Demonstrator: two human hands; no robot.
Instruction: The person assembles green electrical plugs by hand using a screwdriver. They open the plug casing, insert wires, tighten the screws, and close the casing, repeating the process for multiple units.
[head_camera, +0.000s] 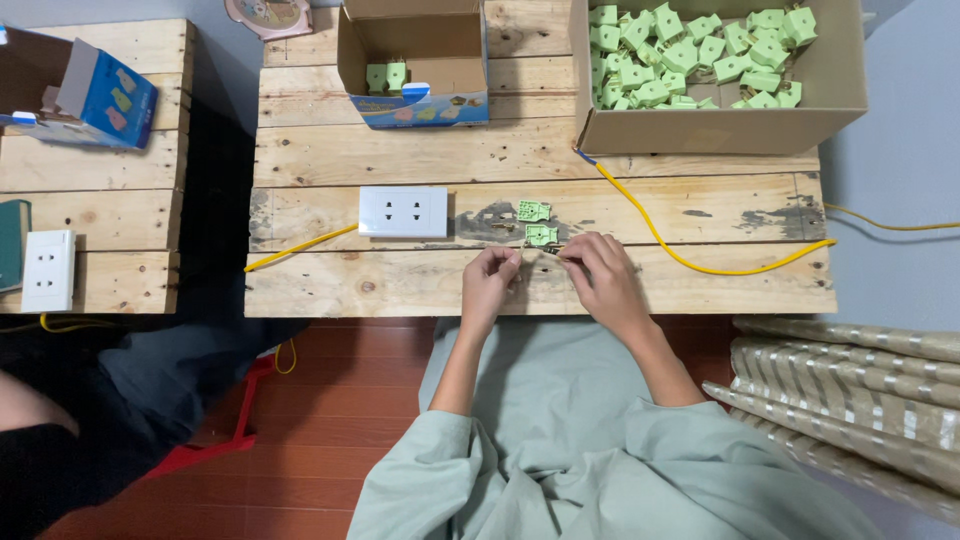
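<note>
Both hands meet at the table's (400, 290) near edge. Left hand (490, 278) and right hand (600, 275) are pinched shut on a small green part (541, 236); the exact grip is too small to tell. One more green piece (533, 210) lies just beyond. Big box (720, 130) is full of green parts; small box (415, 75) holds only two, so most seems left.

Left hand (489, 277) and right hand (602, 274) pinched, fingertips nearly meeting.
</note>
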